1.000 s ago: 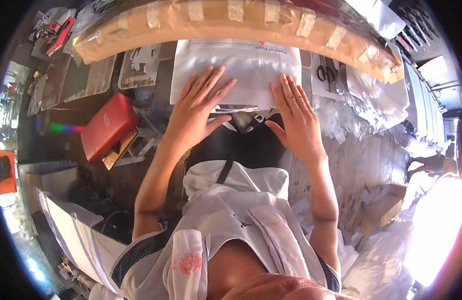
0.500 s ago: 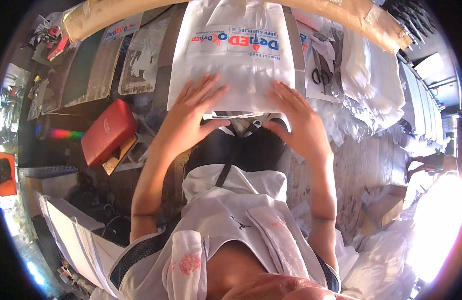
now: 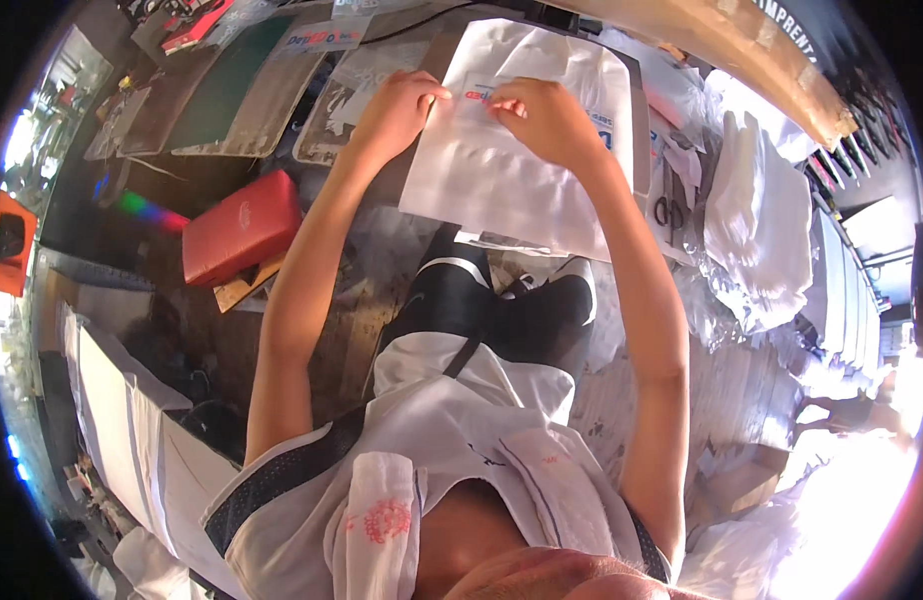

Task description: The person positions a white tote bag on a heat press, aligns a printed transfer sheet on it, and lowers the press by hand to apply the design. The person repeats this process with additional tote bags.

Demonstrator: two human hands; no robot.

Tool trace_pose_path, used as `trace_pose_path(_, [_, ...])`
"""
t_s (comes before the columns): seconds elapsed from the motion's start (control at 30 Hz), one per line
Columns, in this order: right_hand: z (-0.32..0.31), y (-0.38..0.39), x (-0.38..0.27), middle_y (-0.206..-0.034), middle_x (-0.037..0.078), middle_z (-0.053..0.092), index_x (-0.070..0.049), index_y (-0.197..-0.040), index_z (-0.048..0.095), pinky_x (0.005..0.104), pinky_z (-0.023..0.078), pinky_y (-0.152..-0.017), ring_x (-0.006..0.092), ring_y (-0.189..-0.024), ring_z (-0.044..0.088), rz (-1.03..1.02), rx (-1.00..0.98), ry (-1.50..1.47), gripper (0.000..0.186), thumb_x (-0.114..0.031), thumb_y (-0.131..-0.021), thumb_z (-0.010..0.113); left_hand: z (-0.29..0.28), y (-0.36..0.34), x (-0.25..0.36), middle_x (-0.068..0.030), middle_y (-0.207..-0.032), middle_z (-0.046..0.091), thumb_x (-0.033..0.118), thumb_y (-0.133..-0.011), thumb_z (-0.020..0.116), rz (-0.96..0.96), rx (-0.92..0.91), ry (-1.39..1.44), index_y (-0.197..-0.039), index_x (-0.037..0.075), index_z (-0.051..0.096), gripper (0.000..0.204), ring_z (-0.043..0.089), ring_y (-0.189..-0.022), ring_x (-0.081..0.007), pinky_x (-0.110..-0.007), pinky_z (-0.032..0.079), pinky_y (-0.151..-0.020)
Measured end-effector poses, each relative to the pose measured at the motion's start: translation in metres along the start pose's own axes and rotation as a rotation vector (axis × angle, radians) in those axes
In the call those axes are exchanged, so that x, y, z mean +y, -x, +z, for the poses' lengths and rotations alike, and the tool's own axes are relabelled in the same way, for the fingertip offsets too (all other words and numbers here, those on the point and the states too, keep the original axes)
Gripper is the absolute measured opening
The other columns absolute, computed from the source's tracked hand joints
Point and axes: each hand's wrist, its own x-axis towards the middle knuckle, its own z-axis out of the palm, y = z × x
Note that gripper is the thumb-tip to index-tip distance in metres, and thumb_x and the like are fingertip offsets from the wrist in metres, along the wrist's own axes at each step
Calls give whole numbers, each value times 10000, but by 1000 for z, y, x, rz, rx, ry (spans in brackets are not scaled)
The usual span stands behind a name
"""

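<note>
White bag: long axis away, slanting right.

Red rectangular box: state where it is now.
In the head view, the red rectangular box sits left of centre, just left of the person's bare left forearm.

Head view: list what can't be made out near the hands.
- Head view: part of the print on the white bag, covered by the right hand.
- Head view: whether the left hand grips the bag; its own curl hides that.
- Head view: the rest of the brown bar, cut off by the upper edge.
</note>
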Motion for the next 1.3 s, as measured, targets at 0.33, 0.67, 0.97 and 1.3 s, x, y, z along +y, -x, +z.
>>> trace_pose_path(0.33, [38, -86, -13, -1055, 143, 807, -54, -986, 820, 449, 610, -862, 324, -1018, 772, 361, -196, 376, 476, -477, -775, 875, 10, -1, -12, -102, -1092, 767, -13, -954, 568, -10, 43, 0, -1005, 65, 811, 261, 668, -1035, -371, -464, 532, -971])
trace_pose_path(0.67, [31, -84, 26, -806, 117, 779, -98, -816, 831, 403, 594, -805, 243, -869, 767, 393, -297, 200, 211, -303, -812, 779, 15, -2, -11, -109, -1064, 774, 7, -949, 604, -79, 58, 3, -1001, 59, 815, 224, 688, -1017, -360, -451, 549, -941])
trace_pose_path(0.97, [1, -38, 37, -818, 104, 772, -83, -877, 827, 405, 560, -703, 235, -733, 717, 464, -94, -34, 236, -312, -838, 785, 20, -4, -8, -87, -1075, 766, -9, -933, 602, -109, 28, -77, -1001, 49, 803, 220, 678, -1048, -342, -441, 546, -971])
trace_pose_path(1.3, [-42, 31, 79, -796, 12, 714, -8, -958, 789, 244, 405, -557, 62, -620, 526, 576, 59, -434, 202, -208, -955, 762, 12, -6, 0, -79, -1094, 753, -15, -941, 567, -105, -29, -123, -1023, 44, 792, 247, 667, -1066, -360, -456, 551, -936])
